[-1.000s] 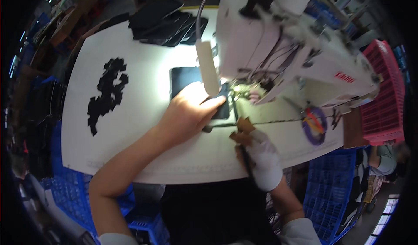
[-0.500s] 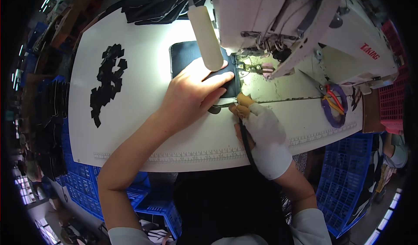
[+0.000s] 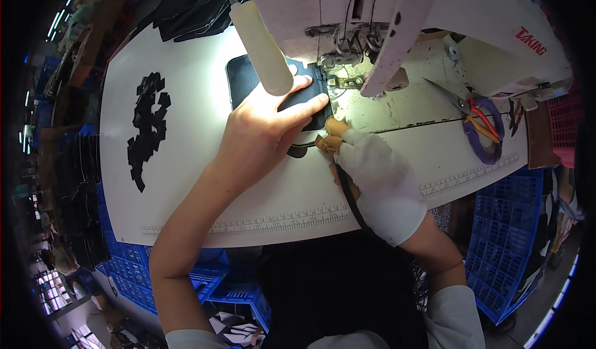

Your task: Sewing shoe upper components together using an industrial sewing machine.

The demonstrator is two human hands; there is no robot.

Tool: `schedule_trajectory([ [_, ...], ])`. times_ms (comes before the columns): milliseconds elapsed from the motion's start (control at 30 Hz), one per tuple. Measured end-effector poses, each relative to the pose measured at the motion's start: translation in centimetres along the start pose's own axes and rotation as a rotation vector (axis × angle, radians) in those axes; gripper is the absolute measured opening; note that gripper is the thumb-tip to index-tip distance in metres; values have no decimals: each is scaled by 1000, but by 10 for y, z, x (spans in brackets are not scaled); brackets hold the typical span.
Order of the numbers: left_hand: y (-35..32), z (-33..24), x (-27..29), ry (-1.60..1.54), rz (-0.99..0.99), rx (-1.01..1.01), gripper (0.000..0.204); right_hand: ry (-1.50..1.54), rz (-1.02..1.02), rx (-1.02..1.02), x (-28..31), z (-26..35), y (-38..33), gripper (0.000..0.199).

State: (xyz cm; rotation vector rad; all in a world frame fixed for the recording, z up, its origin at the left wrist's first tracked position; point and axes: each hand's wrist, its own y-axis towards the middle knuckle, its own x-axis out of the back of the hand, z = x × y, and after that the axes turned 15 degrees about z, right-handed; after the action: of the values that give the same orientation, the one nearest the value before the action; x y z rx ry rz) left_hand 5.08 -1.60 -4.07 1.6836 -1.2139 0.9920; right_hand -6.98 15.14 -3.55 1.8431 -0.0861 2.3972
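My left hand (image 3: 257,122) lies on a dark navy fabric panel (image 3: 245,76) with rounded corners, its fingers spread and pressing the cloth flat. The panel's right edge sits at the presser foot (image 3: 346,83) of a white sewing machine (image 3: 478,39). By the near right corner of the panel, my right hand (image 3: 385,178), in a white glove with tan finger covers, pinches a narrow black strip (image 3: 351,203). That strip trails back along the palm towards me. A lamp head partly hides the left fingertips and the panel.
The white lamp (image 3: 264,51) hangs low over the work. Small black pieces (image 3: 148,119) lie in a pile on the left of the white table (image 3: 192,101). Scissors with purple handles (image 3: 490,156) and orange-handled snips (image 3: 483,119) rest at the right. Blue crates (image 3: 503,237) stand below.
The view has shifted, so the machine and lamp appear larger and further left. Both hands keep their places at the panel, the right still pinching the strip.
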Motion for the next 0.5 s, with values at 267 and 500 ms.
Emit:
schedule_trajectory([
  [267,5,16,-1,53,27,2,37,-57,-152,93,3,-9,9,8],
  [500,1,31,-3,-107,89,57,34,-93,-68,99,4,-12,8,15],
])
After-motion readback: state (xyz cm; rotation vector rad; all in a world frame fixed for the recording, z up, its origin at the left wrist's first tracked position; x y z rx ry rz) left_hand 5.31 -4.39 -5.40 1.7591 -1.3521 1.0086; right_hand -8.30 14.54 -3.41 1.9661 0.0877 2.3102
